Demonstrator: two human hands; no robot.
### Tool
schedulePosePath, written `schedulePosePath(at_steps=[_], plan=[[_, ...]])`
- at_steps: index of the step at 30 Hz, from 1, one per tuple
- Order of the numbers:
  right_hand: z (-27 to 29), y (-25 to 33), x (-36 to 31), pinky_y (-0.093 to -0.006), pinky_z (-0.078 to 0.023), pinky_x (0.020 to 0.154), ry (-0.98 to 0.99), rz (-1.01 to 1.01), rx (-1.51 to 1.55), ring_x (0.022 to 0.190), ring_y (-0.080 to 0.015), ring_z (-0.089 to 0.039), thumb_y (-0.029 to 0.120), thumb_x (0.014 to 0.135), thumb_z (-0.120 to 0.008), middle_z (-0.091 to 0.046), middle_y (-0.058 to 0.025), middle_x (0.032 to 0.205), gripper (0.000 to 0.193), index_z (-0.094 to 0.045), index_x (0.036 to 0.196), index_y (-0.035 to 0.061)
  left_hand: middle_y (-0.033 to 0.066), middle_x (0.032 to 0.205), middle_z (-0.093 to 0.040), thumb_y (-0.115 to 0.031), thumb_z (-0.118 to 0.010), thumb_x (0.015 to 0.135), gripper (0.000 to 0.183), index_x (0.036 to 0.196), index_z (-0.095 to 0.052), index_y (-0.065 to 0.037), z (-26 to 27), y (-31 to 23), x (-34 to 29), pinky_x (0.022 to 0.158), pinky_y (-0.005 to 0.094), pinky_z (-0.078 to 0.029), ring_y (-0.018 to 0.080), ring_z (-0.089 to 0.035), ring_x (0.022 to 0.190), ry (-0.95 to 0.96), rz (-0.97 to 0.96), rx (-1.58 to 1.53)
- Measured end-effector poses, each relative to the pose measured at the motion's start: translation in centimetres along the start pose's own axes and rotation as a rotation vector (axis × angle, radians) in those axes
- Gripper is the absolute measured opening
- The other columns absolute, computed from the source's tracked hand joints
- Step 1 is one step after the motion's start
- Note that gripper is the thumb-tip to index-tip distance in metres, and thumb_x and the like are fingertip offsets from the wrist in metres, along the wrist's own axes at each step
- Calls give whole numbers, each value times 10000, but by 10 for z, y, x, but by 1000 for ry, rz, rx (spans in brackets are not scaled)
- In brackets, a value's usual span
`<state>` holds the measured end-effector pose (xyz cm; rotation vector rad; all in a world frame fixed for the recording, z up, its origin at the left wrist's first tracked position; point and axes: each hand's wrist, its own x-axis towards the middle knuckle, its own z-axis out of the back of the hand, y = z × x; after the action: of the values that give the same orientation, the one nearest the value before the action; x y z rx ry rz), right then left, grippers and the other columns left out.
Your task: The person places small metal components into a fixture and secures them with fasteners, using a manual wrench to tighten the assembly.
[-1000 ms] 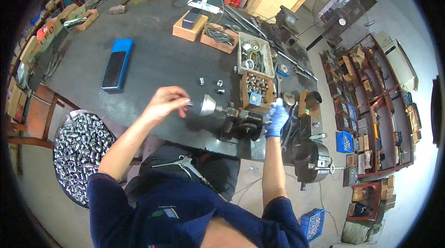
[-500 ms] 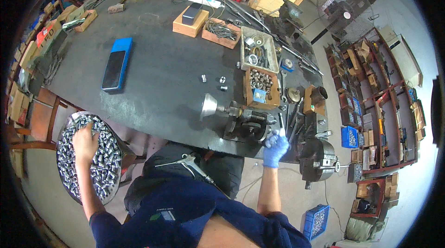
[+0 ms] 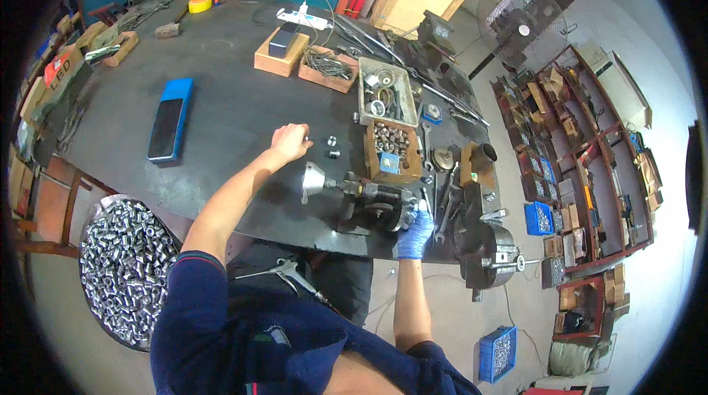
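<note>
My bare left hand (image 3: 290, 143) reaches over the dark bench. Its fingers are closed on a small metal sleeve that they mostly cover. Just right of it stand two more shiny metal sleeves (image 3: 332, 141). Nearer to me is a bench-mounted spindle fixture (image 3: 375, 200) with a silver cone (image 3: 314, 182) at its left end. My right hand (image 3: 417, 233), in a blue glove, is at the fixture's right end with its fingers curled. What they grip there is hidden. A thin bright rod (image 3: 425, 199) shows just beyond those fingers.
A round tub of metal sleeves (image 3: 127, 269) stands left of the bench. An air blow gun (image 3: 286, 271) lies across my lap. Beyond the fixture are a box of metal fittings (image 3: 375, 166) and a grey tray (image 3: 407, 100). A vise (image 3: 490, 256) is at right.
My left hand has left the tub and come across to the sleeves on the bench. My right hand has shifted slightly toward the fixture. The view has swung a little to the right.
</note>
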<state>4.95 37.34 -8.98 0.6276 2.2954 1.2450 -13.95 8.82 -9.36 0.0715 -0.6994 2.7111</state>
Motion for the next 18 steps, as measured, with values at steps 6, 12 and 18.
schedulePosePath(at_steps=[6, 12, 18], plan=[[3, 6, -4, -175, -281, 321, 48, -25, 43, 388, -40, -391, 277, 863, -580, -441, 50, 501, 231, -540, 718, 102, 118, 738, -634, -221, -616, 716, 167, 804, -606, -79, 4, -7, -23, 661, 426, -483, 308, -621, 736, -11, -56, -21], [13, -2, 2, -163, -284, 325, 51, -12, 24, 399, -37, -387, 281, 875, -555, -446, 46, 533, 221, -526, 734, 113, 113, 758, -592, 11, -570, 759, 150, 898, -531, 54, 55, -7, -80, 625, 271, -503, 171, -611, 678, 141, 114, -1285], [13, -2, 5, -174, -286, 323, 45, -28, 72, 396, -37, -383, 262, 894, -525, -453, 52, 547, 217, -528, 750, 101, 146, 813, -622, -45, -596, 827, 205, 980, -548, 82, 92, -36, -132, 649, 287, -506, 196, -630, 683, 142, -71, -1412]])
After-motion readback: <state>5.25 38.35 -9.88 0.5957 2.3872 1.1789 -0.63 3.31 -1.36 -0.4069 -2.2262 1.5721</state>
